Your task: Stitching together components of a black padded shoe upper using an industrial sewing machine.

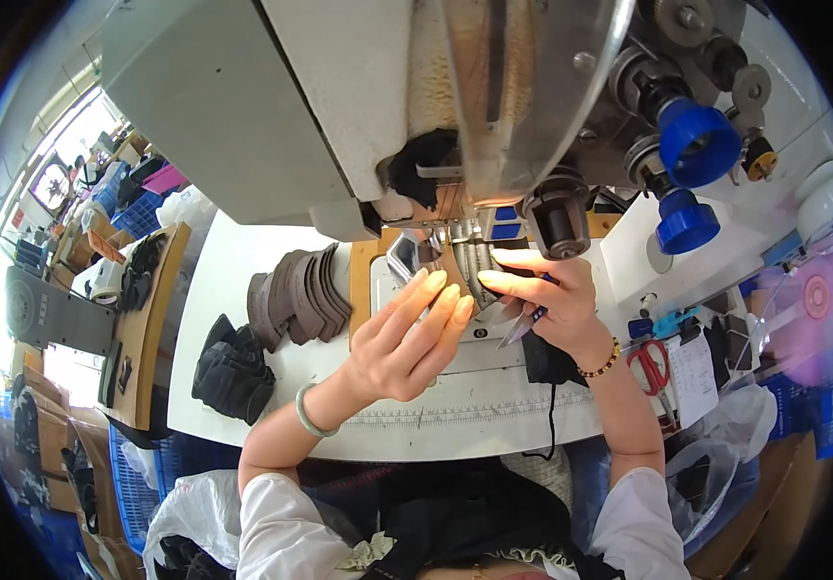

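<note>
At the needle area of the sewing machine (344, 68), a brown curved fabric piece (457, 269) lies under the presser foot. The fingers of my left hand (407, 338) are pinched together at the near left edge of that piece. My right hand (559, 302) has thread snips (515, 331) tucked in its palm, their blades pointing down and left. Its index finger and thumb reach to the right side of the work, beside the metal plate. The fingertips partly cover the fabric, so its full outline is hidden.
Left on the white table lie a stack of brown curved pieces (298, 298) and a pile of black pieces (233, 372). Red-handled scissors (650, 369) and a paper sheet (684, 379) sit at right. A measuring scale (465, 413) runs along the front. Blue knobs (697, 143) project overhead.
</note>
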Demonstrator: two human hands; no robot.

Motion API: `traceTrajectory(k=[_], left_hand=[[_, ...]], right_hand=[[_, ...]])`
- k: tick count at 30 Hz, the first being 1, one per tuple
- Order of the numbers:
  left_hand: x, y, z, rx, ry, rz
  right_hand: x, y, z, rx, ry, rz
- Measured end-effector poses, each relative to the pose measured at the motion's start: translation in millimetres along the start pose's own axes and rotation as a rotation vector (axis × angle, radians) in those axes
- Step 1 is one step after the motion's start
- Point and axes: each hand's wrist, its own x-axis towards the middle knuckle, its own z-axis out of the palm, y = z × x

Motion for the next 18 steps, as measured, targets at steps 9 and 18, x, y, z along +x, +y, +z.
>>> traceTrajectory(k=[9,18], left_hand=[[13,-4,-8,-0.036,-0.026,0.064],[10,-8,-12,-0.072,-0.060,0.044]], right_hand=[[-9,12,-1,0.199,0.004,0.141],[-11,5,-11,0.079,-0.012,0.059]])
